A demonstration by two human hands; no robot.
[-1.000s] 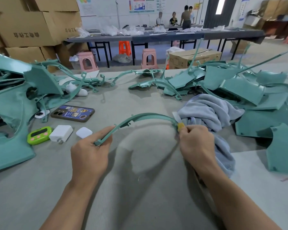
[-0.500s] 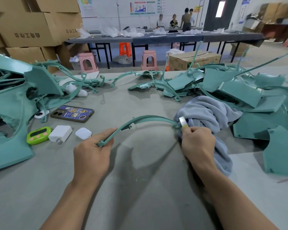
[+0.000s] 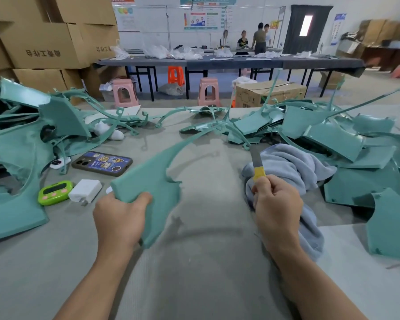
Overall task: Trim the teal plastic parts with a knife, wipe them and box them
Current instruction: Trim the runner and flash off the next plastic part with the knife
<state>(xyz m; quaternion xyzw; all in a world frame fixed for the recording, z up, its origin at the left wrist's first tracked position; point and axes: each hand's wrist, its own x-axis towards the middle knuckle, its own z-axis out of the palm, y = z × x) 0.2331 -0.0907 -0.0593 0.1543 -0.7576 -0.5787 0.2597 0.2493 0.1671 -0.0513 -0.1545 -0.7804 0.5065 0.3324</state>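
Teal part [image 3: 148,188] gripped by left hand [image 3: 118,218]; right hand [image 3: 276,204] grips knife [image 3: 258,168], apart.

Teal part [image 3: 148,190] held up in left hand [image 3: 119,221]; knife [image 3: 256,166] upright.

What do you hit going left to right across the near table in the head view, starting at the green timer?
Green timer → white charger → left hand → teal part it grips → knife in right hand.
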